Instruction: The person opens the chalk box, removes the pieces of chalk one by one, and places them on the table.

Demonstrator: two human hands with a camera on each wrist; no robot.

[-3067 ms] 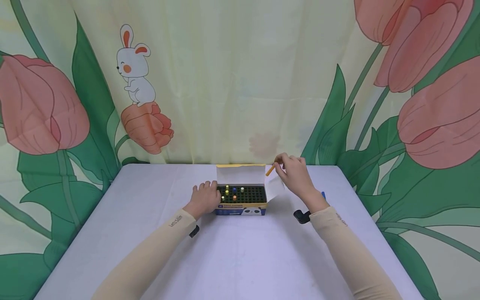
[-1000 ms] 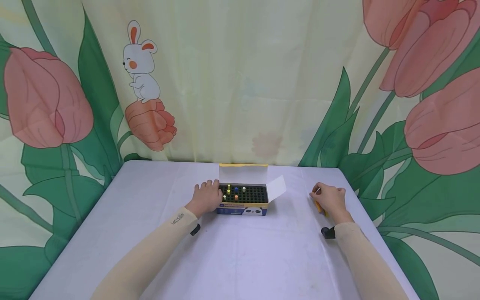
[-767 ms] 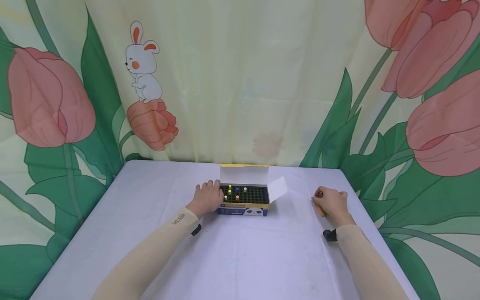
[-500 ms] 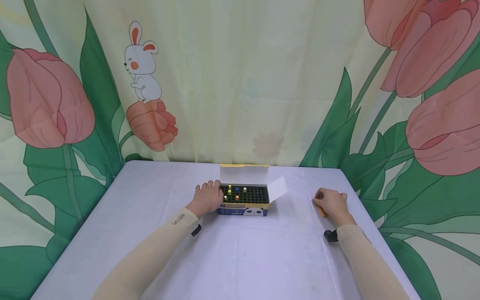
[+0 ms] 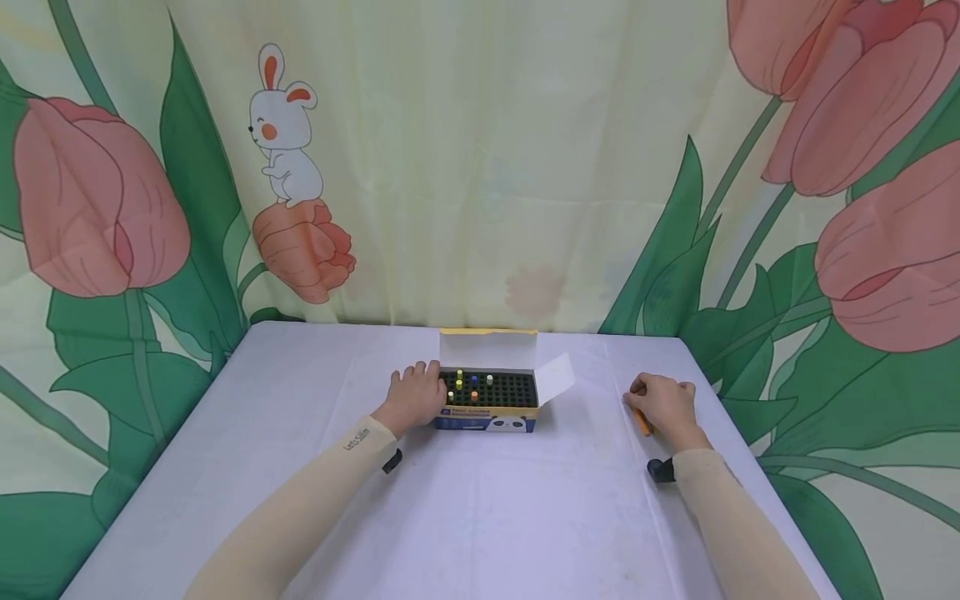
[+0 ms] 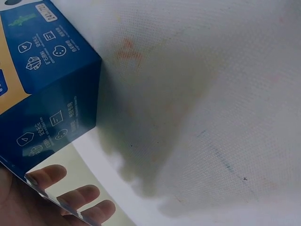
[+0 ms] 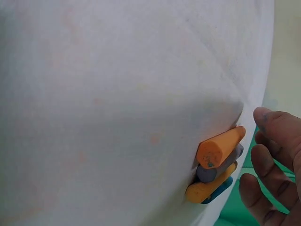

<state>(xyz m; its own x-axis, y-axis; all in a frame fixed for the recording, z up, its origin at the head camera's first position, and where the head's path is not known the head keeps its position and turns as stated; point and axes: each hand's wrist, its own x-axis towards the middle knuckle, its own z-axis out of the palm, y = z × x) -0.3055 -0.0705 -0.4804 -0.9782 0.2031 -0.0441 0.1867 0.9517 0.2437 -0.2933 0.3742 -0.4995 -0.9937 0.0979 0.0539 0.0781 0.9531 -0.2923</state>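
A blue-and-yellow box with a panda on its front stands at the table's back middle. Its black holed tray carries several chalk sticks in white, yellow, blue and orange. My left hand rests at the box's left end, fingers reaching past a flap edge in the left wrist view; its thumb is hidden there. To the right, my right hand is beside a small pile of chalk. An orange chalk stick lies uppermost, against grey, yellow-orange and blue sticks. The right fingers are loosely bent, apart from the chalk.
The box's back flap stands up and a white side flap sticks out to its right. A white cloth with faint chalk marks covers the table. Behind hangs a curtain printed with tulips and a rabbit.
About three seconds ago my right hand pinched the orange chalk near the box. It has moved right to the pile and let the chalk go. The left hand has stayed put.
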